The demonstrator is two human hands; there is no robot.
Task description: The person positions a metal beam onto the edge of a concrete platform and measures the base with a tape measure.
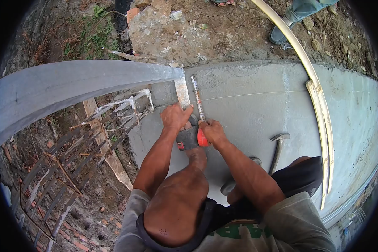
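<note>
My right hand (213, 132) is closed around a red tape measure (203, 137). The white blade (197, 97) runs out from it across the grey concrete slab (248, 113), toward the slab's far edge. Just to the left, my left hand (176, 117) grips the near end of a pale, mortar-stained board end (182, 91). That piece meets a long grey beam (92, 80) reaching in from the left. Some of the left fingers are hidden beneath the hand. My foot in a dark sandal (188, 138) stands directly below both hands.
A hammer (278, 149) lies on the slab to the right. Long wooden strips (319, 126) curve along the right side. A thin string (243, 94) crosses the concrete. Tied steel bars (71, 168) stand over rubble at left. Another person's shoe (278, 34) is at the top right.
</note>
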